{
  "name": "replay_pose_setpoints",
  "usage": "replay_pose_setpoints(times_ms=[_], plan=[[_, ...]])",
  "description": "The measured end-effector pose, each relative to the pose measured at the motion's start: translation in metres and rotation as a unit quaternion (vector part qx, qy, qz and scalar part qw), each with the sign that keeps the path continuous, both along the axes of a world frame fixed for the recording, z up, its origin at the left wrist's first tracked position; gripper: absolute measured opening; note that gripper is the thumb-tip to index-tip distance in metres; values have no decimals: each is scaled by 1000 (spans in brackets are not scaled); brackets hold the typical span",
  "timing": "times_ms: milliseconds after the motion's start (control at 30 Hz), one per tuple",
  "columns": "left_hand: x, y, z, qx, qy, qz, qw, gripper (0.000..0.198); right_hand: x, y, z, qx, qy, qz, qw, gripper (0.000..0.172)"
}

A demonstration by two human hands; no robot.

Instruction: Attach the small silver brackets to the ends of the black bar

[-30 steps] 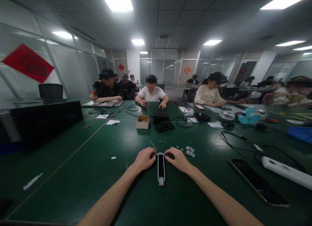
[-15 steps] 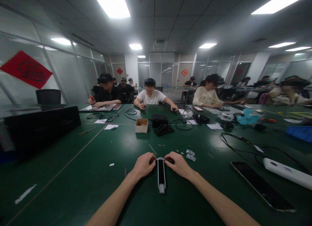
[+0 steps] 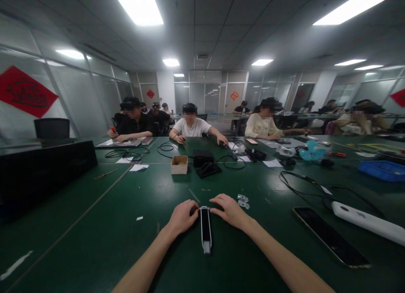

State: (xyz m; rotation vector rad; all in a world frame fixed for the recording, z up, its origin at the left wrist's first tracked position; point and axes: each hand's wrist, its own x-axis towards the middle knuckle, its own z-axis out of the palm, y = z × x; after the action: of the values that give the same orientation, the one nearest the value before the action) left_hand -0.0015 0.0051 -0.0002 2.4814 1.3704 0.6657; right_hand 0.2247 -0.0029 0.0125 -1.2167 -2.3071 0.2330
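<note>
A long, narrow device (image 3: 206,227) with a white frame, a dark face and a grey end piece lies on the green table, its grey end pointing toward me. At its far left corner is my left hand (image 3: 182,217). Its fingers are curled with thumb and forefinger close together, and whatever is between them is too small to make out. On the other side, my right hand (image 3: 230,211) has thumb and forefinger apart near the far right corner, and no object shows between them. Beyond the right hand lie small metal plates (image 3: 243,201) with holes.
A dark phone (image 3: 330,236) and a long white device (image 3: 367,221) lie to the right, near black cables (image 3: 297,179). Ahead stand a small open box (image 3: 179,165) and a black case (image 3: 203,157). A black panel (image 3: 47,175) is at left. Several people sit across the table.
My right thumb and forefinger have spread apart and come away from the device's far corner. The left hand stays by its corner. The whole view has shifted slightly.
</note>
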Motion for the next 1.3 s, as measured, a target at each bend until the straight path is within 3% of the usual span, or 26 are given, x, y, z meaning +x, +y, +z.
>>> replay_pose_setpoints(times_ms=[167, 267, 400, 600, 900, 1300], plan=[[0, -2, 4, -16, -2, 5, 1000, 17, 43, 4, 20, 48, -62, -122, 989, 27], [1, -5, 8, -29, -5, 14, 999, 17, 69, 7, 21, -21, -120, -183, 975, 28], [2, -9, 12, -29, -12, 15, 999, 18, 86, 12, 13, -111, -152, -185, 964, 24], [1, -9, 12, -25, -8, 19, 999, 19, 85, 17, 6, -122, -138, -199, 963, 18], [1, -8, 8, -16, -9, 12, 1000, 15, 80, 9, 13, -109, -166, -190, 961, 22], [0, -9, 10, -19, -26, 22, 999, 18, 65, 5, 18, -56, -75, -177, 980, 22]])
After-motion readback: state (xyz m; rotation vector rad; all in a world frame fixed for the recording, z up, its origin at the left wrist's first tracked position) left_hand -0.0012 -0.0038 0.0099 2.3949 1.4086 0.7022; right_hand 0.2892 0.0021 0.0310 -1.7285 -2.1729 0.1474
